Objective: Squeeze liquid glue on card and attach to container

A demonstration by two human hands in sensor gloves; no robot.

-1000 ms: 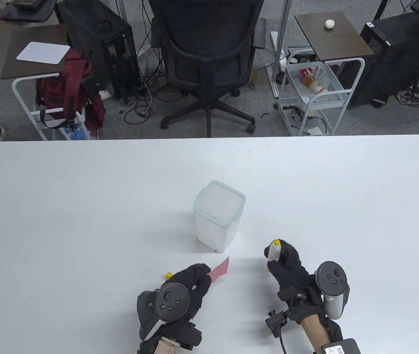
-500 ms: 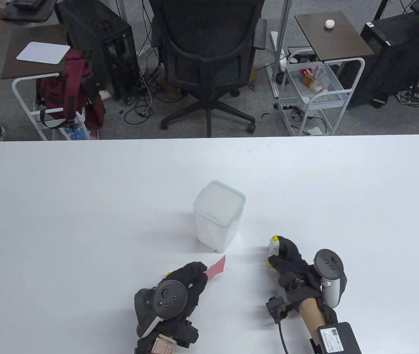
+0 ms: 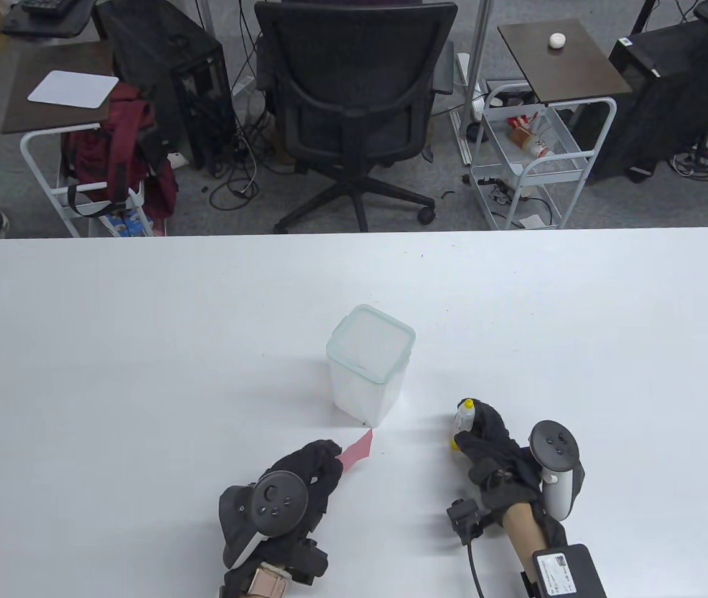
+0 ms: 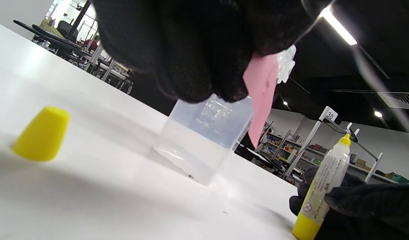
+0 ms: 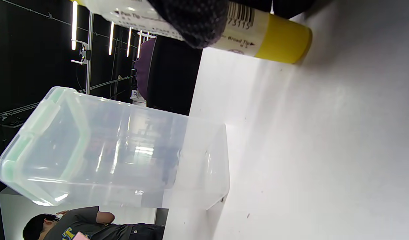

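The left hand [image 3: 313, 464] pinches the pink card [image 3: 357, 450] clear of the table, its far corner near the container [image 3: 369, 361] at 12 o'clock. The right hand [image 3: 491, 445] grips the uncapped glue bottle [image 3: 464, 418] upright at 3 o'clock, likely parked.

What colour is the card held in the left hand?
Pink. The card, pinched by the left hand, shows best in the left wrist view.

Pink card [image 3: 357, 450]; clear container [image 3: 369, 364] with pale green rim; translucent glue bottle [image 4: 321, 190] with yellow base and tip; yellow cap [image 4: 41, 133]; white table [image 3: 142, 349]; black gloves on both hands.
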